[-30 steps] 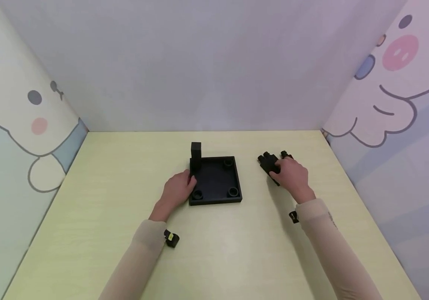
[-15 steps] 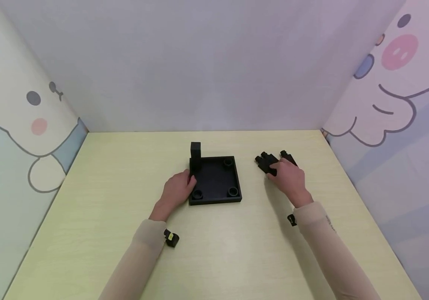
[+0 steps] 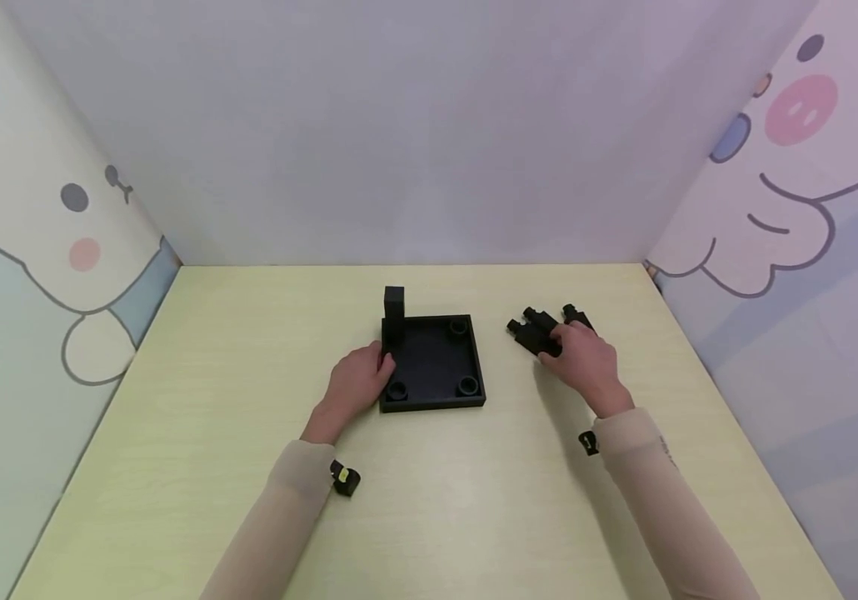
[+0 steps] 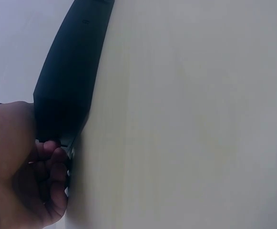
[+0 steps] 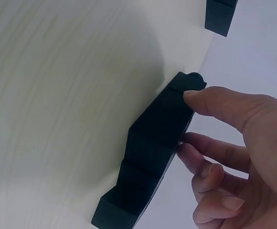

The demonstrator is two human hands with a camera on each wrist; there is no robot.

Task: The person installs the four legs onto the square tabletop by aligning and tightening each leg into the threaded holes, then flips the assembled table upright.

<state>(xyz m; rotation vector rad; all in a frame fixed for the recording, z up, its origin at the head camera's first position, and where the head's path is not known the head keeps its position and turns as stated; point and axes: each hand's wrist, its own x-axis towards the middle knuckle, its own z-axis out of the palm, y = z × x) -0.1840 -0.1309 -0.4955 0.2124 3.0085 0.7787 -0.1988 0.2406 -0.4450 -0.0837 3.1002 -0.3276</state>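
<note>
Black square tray [image 3: 435, 358] w/ black corner post [image 3: 395, 305] gripped by L hand [image 3: 356, 379] — long black piece [image 5: 159, 124] pinched by R hand [image 3: 585, 357], similar pcs [image 3: 577, 317] alongside.

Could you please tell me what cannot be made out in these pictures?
Head view: the near ends of the black pieces, covered by the right hand.
Head view: the far-left corner floor of the black tray, behind the upright black post.
Head view: the marking on the right sleeve, too small to read.
Right wrist view: the rest of the dark object, cut off by the top edge.
</note>
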